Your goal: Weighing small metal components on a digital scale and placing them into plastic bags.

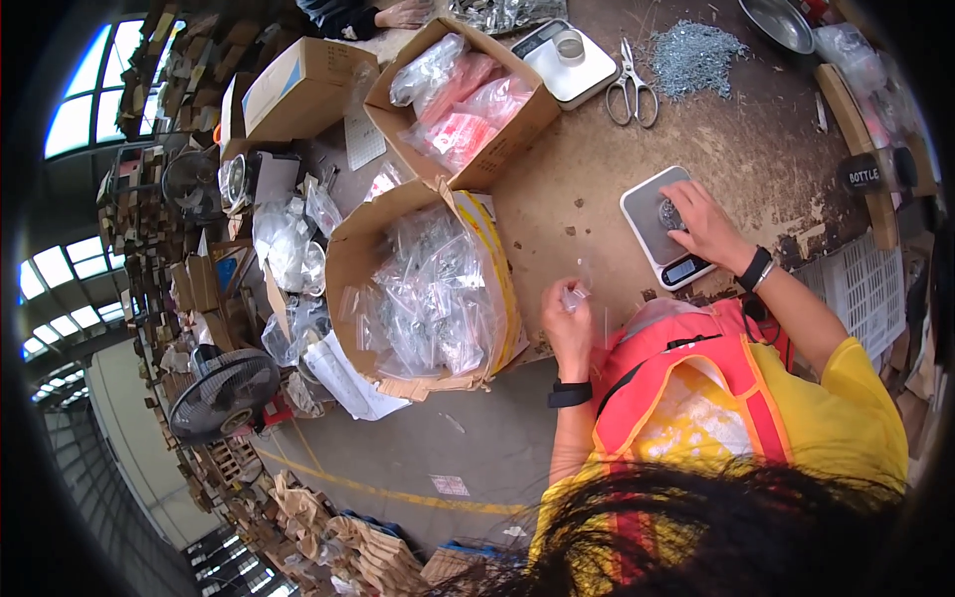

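1. My left hand [567, 326], just right of the frame's centre, pinches a small clear plastic bag [574, 297].
2. My right hand [704, 221], farther right, curls over a round clump of grey metal pieces [668, 214] on a white scale [649, 239]; I cannot tell whether my fingers grip it.
3. Left of centre, an open carton [360, 249] holds many clear bags [428, 308].
4. Toward the upper right, scissors [629, 80] lie beside a loose grey pile [694, 60] on the counter [572, 169].
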A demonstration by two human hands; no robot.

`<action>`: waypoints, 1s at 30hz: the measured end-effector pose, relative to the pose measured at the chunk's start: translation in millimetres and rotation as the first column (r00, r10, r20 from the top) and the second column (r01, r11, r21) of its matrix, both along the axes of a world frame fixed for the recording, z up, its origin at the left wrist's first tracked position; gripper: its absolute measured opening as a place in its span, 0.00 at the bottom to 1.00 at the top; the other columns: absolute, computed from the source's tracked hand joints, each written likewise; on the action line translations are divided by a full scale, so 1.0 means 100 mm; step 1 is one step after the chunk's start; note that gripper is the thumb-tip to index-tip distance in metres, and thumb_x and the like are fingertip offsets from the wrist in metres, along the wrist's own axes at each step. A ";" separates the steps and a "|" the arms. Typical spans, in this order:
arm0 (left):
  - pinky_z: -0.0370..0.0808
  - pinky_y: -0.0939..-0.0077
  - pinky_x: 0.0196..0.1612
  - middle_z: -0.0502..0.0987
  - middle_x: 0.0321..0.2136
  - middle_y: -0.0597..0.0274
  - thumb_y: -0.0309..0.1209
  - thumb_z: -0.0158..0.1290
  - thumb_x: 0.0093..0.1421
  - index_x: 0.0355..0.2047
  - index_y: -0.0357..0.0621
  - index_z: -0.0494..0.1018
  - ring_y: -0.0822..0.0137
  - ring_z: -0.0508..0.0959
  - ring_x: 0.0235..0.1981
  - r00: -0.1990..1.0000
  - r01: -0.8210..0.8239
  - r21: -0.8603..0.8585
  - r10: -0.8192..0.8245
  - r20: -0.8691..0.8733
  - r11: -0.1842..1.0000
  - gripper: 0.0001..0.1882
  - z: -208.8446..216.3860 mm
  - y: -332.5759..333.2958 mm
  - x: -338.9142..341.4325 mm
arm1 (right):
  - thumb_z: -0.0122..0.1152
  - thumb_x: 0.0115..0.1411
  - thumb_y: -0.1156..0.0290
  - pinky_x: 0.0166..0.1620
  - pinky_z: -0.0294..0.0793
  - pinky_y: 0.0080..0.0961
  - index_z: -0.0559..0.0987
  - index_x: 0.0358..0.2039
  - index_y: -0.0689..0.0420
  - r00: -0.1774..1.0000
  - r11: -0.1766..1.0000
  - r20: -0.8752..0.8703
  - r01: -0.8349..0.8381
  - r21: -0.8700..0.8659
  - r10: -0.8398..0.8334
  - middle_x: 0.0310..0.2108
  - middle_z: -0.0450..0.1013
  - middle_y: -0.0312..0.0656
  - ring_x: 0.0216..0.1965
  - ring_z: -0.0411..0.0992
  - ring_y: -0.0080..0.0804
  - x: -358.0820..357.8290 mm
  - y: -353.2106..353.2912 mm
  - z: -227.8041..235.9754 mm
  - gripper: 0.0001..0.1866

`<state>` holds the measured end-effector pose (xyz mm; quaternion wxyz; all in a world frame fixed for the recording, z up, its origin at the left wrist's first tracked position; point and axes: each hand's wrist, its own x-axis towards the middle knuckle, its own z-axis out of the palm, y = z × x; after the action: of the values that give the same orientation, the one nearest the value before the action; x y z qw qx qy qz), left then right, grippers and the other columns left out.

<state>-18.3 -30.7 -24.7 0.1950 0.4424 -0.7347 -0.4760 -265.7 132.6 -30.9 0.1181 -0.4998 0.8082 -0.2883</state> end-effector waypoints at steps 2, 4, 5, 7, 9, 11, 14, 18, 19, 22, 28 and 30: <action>0.75 0.70 0.41 0.78 0.33 0.55 0.24 0.58 0.58 0.37 0.38 0.78 0.59 0.79 0.36 0.997 -0.037 0.034 0.035 0.070 0.999 0.07 0.05 -0.02 -0.01 | 0.73 0.48 0.72 0.61 0.68 0.42 0.69 0.57 0.63 0.999 1.000 0.052 -0.016 -0.009 0.017 0.54 0.68 0.52 0.57 0.66 0.53 -0.07 0.01 -0.07 0.35; 0.74 0.74 0.40 0.78 0.31 0.60 0.27 0.59 0.61 0.37 0.37 0.78 0.68 0.76 0.34 0.996 -0.066 0.020 0.065 0.053 0.998 0.07 0.04 -0.03 -0.01 | 0.72 0.51 0.68 0.60 0.68 0.42 0.69 0.56 0.63 0.999 0.998 0.020 0.049 -0.046 -0.048 0.53 0.68 0.52 0.56 0.67 0.52 -0.19 0.03 -0.06 0.34; 0.72 0.78 0.38 0.77 0.28 0.66 0.31 0.60 0.64 0.36 0.36 0.78 0.76 0.72 0.31 0.995 -0.094 0.005 0.094 0.032 0.996 0.09 0.03 -0.04 0.00 | 0.71 0.54 0.65 0.60 0.69 0.42 0.69 0.55 0.63 0.993 0.990 -0.014 0.114 -0.086 -0.115 0.52 0.69 0.51 0.56 0.68 0.51 -0.29 0.03 -0.06 0.32; 0.73 0.75 0.40 0.78 0.31 0.61 0.28 0.59 0.62 0.37 0.37 0.78 0.70 0.76 0.33 0.993 -0.117 0.048 0.116 0.026 0.992 0.07 0.11 -0.04 0.00 | 0.70 0.56 0.56 0.58 0.70 0.42 0.70 0.53 0.64 0.941 0.942 0.074 0.333 -0.026 -0.331 0.51 0.69 0.52 0.54 0.69 0.50 -0.72 0.08 -0.17 0.33; 0.74 0.72 0.42 0.79 0.33 0.57 0.26 0.58 0.59 0.37 0.37 0.78 0.63 0.79 0.35 0.992 -0.123 0.096 0.122 0.012 0.988 0.07 0.12 -0.06 -0.01 | 0.71 0.57 0.50 0.56 0.70 0.43 0.69 0.53 0.64 0.883 0.882 -0.036 0.463 -0.088 -0.468 0.50 0.68 0.55 0.53 0.69 0.54 -1.27 0.22 -0.49 0.35; 0.74 0.72 0.42 0.79 0.32 0.59 0.25 0.58 0.59 0.37 0.37 0.78 0.66 0.78 0.35 0.993 -0.112 0.060 0.110 0.032 0.992 0.07 0.01 -0.09 0.04 | 0.71 0.57 0.49 0.56 0.70 0.45 0.69 0.53 0.65 0.817 0.826 -0.140 0.564 0.000 -0.559 0.50 0.68 0.58 0.53 0.69 0.56 -1.70 0.34 -0.80 0.37; 0.74 0.73 0.43 0.79 0.32 0.59 0.25 0.58 0.59 0.37 0.37 0.78 0.67 0.78 0.35 0.995 -0.093 0.023 0.092 0.048 0.995 0.07 -0.03 -0.11 0.07 | 0.71 0.57 0.47 0.56 0.70 0.46 0.68 0.54 0.65 0.743 0.761 -0.266 0.647 0.048 -0.615 0.51 0.67 0.61 0.54 0.68 0.60 -2.00 0.24 -0.96 0.39; 0.74 0.73 0.42 0.79 0.32 0.59 0.25 0.58 0.59 0.36 0.37 0.78 0.67 0.78 0.35 0.993 -0.108 0.004 0.108 0.053 0.994 0.06 -0.01 -0.10 0.04 | 0.69 0.60 0.55 0.51 0.73 0.48 0.71 0.49 0.60 0.742 0.766 -0.269 0.643 0.021 -0.615 0.46 0.70 0.58 0.49 0.71 0.60 -2.33 0.12 -1.13 0.26; 0.74 0.73 0.42 0.79 0.32 0.58 0.25 0.58 0.58 0.36 0.37 0.78 0.65 0.78 0.35 0.993 -0.111 0.031 0.109 0.050 0.993 0.06 0.01 -0.10 0.02 | 0.67 0.62 0.58 0.48 0.73 0.49 0.73 0.46 0.58 0.766 0.781 -0.238 0.623 0.044 -0.597 0.44 0.72 0.56 0.46 0.72 0.59 -2.40 0.09 -1.15 0.20; 0.74 0.72 0.42 0.79 0.33 0.57 0.25 0.59 0.58 0.36 0.37 0.78 0.64 0.79 0.35 0.992 -0.118 0.043 0.116 0.045 0.992 0.07 -0.01 -0.12 0.02 | 0.64 0.63 0.66 0.43 0.73 0.49 0.73 0.38 0.59 0.778 0.788 -0.173 0.615 0.014 -0.604 0.37 0.74 0.53 0.41 0.73 0.58 -2.52 0.09 -1.23 0.11; 0.75 0.71 0.42 0.80 0.33 0.56 0.27 0.60 0.59 0.37 0.40 0.79 0.62 0.80 0.36 0.987 -0.110 -0.003 0.110 0.118 0.994 0.07 -0.07 -0.11 0.05 | 0.65 0.62 0.68 0.40 0.73 0.45 0.74 0.37 0.58 0.827 0.842 -0.156 0.532 -0.089 -0.540 0.34 0.73 0.51 0.37 0.73 0.54 -2.44 0.21 -1.10 0.10; 0.75 0.70 0.41 0.80 0.33 0.55 0.28 0.60 0.59 0.37 0.40 0.79 0.62 0.81 0.36 0.985 -0.093 -0.031 0.097 0.141 0.995 0.07 -0.10 -0.13 0.03 | 0.66 0.60 0.70 0.38 0.72 0.40 0.75 0.36 0.59 0.872 0.876 -0.114 0.462 -0.137 -0.477 0.32 0.72 0.49 0.35 0.74 0.49 -2.17 0.15 -0.76 0.09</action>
<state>-15.5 -43.6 -34.8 0.1699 0.5073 -0.7304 -0.4246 -482.6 147.7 -106.6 -0.0407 -0.3135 0.8954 -0.3137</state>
